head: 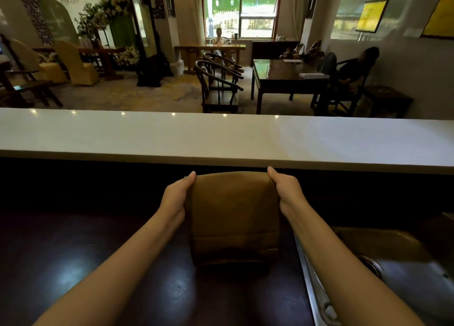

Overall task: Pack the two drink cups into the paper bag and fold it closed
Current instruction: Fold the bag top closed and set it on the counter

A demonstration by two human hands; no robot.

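Head view: a brown paper bag (pixel 234 217) stands upright on a dark, glossy wooden counter (pixel 118 264), directly below the front edge of a long white stone bar top (pixel 221 136). The top of the bag is folded over into a rounded, closed edge; horizontal crease lines cross its lower front panel. The two drink cups are not visible, and whether they sit inside the bag cannot be told.

The left hand (pixel 177 195) grips the upper left corner of the bag, thumb on the near face and fingers wrapped behind, closed on the paper. The right hand (pixel 286 190) grips the upper right corner in the same manner, closed on the paper. Both bare forearms extend from the lower frame corners toward the bag, one on each side.

To the right of the bag, a stainless steel sink (pixel 393 271) is set into the counter; the right forearm passes over its left rim. The drain opening shows in the basin.

Beyond the bar top lies a dining room: dark round-backed wooden chairs (pixel 216 87), a dark glossy square table (pixel 287 75), a light wooden long table (pixel 208 49) beneath an arched window (pixel 242 9), and yellow covered chairs (pixel 73 63) at the left. A person sits at the far table and another sits at the right of the square table
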